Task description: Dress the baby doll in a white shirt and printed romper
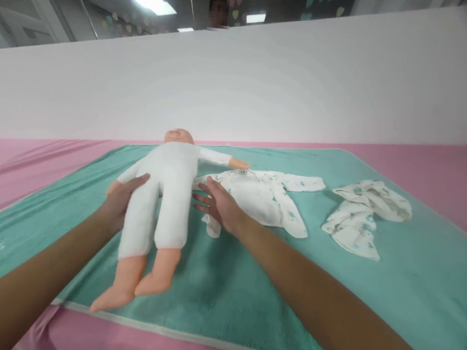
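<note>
A baby doll (164, 189) in a white bodysuit lies on its back on a teal towel mat (60, 251), with its bare head, hands and feet showing. My left hand (123, 202) grips the doll's side at the hip, its fingers across the white fabric. My right hand (218, 204) hovers open with spread fingers, touching or just above the near edge of a white baby sleepsuit (258, 197) with a small teal print. That sleepsuit lies flat beside the doll, under its outstretched arm. A second printed garment (359, 217) lies crumpled farther right.
The mat has a pale border and lies on a pink surface (450, 160). A tall white partition (234, 96) rises behind it. Beyond the partition, a person's head (218, 11) shows near a wall with heart-shaped decorations (308, 1).
</note>
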`<state>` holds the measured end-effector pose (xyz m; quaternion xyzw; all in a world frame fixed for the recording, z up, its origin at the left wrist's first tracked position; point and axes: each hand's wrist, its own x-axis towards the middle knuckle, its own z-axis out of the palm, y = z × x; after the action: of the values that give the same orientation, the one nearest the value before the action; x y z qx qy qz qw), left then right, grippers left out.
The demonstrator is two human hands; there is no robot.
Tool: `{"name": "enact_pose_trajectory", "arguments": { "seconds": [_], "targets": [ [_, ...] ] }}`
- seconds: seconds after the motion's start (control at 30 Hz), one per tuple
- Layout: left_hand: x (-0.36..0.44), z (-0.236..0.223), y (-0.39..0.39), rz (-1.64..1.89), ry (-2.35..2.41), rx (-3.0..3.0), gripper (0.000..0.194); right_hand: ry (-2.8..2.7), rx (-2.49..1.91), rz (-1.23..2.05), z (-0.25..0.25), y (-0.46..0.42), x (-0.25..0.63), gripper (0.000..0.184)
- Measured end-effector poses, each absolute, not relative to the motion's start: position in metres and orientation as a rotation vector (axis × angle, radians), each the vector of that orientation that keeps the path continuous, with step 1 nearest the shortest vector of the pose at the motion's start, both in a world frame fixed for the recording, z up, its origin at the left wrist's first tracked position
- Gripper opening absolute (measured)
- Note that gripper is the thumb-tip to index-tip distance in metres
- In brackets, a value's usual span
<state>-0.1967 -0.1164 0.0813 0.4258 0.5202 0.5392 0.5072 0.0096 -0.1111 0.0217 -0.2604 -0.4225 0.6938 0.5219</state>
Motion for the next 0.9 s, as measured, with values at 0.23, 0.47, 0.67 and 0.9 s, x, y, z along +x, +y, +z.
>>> {"name": "enact_pose_trajectory", "arguments": {
  "seconds": [0.23, 0.47, 0.67, 0.9],
  "targets": [
    [-0.117, 0.069, -0.130, 1.142, 0.926, 1.227, 0.044, -0.859, -0.560, 1.669, 0.037, -0.125, 0.055, 0.070],
    [-0.059, 0.058, -0.132, 1.014, 0.835, 1.245, 0.056, -0.998, -0.718, 1.517, 0.033, -0.128, 0.124, 0.088],
    [-0.041, 0.047, -0.119, 0.992, 0.865, 1.199, 0.057, -1.027, -0.808, 1.463, 0.023, -0.120, 0.139, 0.087],
    [-0.044, 0.036, -0.112, 0.913, 0.832, 1.268, 0.057, -0.895, -0.813, 1.457, 0.019, -0.116, 0.136, 0.067]
  ]
}}
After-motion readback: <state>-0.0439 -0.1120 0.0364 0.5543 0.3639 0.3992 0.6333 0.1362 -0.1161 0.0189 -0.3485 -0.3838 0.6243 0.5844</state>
